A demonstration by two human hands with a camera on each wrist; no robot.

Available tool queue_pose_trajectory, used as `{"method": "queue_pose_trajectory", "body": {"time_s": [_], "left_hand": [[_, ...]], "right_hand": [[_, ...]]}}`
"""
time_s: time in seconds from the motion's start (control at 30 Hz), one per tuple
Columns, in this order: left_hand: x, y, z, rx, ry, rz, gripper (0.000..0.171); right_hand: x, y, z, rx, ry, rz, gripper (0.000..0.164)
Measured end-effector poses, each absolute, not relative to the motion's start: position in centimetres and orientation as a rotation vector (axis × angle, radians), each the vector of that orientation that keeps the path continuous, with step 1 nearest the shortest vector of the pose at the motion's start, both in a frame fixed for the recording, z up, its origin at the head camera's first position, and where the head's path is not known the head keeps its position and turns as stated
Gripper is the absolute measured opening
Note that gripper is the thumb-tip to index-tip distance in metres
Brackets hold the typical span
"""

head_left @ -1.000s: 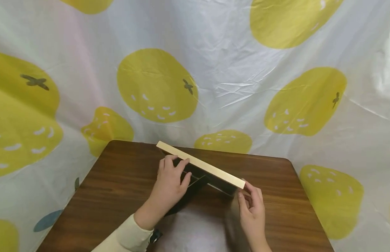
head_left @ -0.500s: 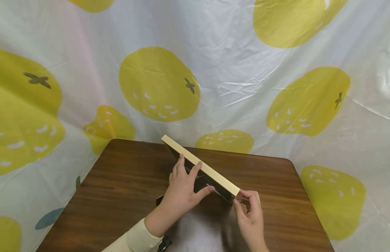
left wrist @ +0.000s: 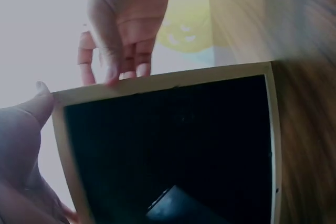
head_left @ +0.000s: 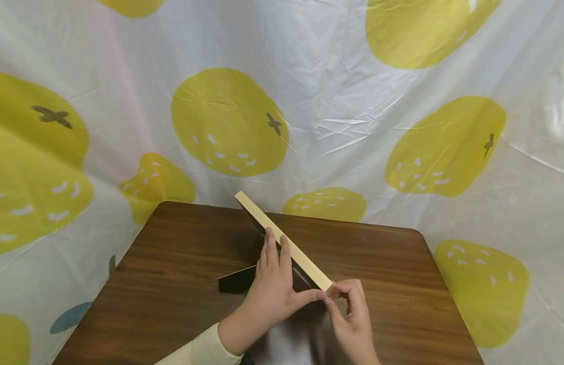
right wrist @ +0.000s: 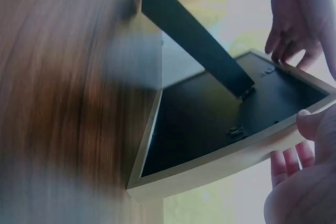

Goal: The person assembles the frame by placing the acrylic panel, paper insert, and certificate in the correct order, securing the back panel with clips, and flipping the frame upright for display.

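Note:
A picture frame with a pale wood edge stands tilted on the table, its black back facing me. Its black easel leg is swung out behind it. My left hand lays straight fingers along the frame's top edge, the thumb stretched out to the near right corner. At that corner my right hand pinches the side edge. In the right wrist view, the right thumb lies at the wooden rim, with fingers below it. The frame's front is hidden in the head view.
The dark wooden table has rounded far corners. Behind and beside it hangs a white curtain printed with large yellow fruit. Small metal fittings sit on the frame's back.
The frame has turned, its right end swinging toward me and leftward. My left hand has slid right along the top edge to the corner. My right hand followed leftward; the leg now shows at left.

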State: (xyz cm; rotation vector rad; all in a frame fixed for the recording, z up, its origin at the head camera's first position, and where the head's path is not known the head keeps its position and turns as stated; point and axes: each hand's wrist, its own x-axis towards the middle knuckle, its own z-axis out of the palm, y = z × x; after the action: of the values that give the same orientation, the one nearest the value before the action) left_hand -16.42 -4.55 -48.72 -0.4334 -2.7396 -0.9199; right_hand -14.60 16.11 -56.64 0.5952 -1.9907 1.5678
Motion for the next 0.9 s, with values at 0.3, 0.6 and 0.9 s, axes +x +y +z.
{"method": "queue_pose_trajectory", "body": {"time_s": [0.3,0.6,0.9], "left_hand": [[-16.0,-4.0,-49.7,-0.496,-2.679,-0.929,0.16],[-15.9,-3.1,-51.0,-0.435,-2.482,-0.888,0.138],[-16.0,-4.2,-51.3,-0.493,-2.479,-0.995,0.125]], "right_hand": [[-14.5,15.2,-56.8,0.711,-1.912,1.666,0.04],[-14.5,16.3,-56.3,0.555,-1.972,2.056,0.01],[-14.7,17.1,-56.5,0.367,-2.042,2.082,0.009]]}}
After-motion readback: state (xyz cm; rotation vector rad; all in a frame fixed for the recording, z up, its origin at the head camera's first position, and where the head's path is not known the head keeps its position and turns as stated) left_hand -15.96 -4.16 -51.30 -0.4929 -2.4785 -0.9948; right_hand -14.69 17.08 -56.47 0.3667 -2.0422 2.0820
